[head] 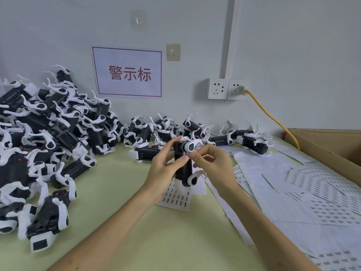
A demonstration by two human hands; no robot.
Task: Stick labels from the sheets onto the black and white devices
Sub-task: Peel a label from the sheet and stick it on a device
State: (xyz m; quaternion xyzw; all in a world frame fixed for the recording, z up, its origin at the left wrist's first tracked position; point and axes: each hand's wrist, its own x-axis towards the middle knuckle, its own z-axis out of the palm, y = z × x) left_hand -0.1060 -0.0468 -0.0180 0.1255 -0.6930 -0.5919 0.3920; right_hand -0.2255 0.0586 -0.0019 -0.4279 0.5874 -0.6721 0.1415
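Gripping of one black and white device (pixel 182 165) is noted at centre: it is held upright above the desk (pixel 136 231) by the left hand (pixel 165 171), fingers curled round its body. Its right edge, near the top, is pinched by the right hand (pixel 213 167); whether a label is held there cannot be told. A label sheet (pixel 175 200) lies at 6 o'clock. A device pile (pixel 39 143) is heaped at 9 o'clock, loose devices (pixel 195 128) at 12 o'clock. More sheets (pixel 312 188) are spread at 3 o'clock.
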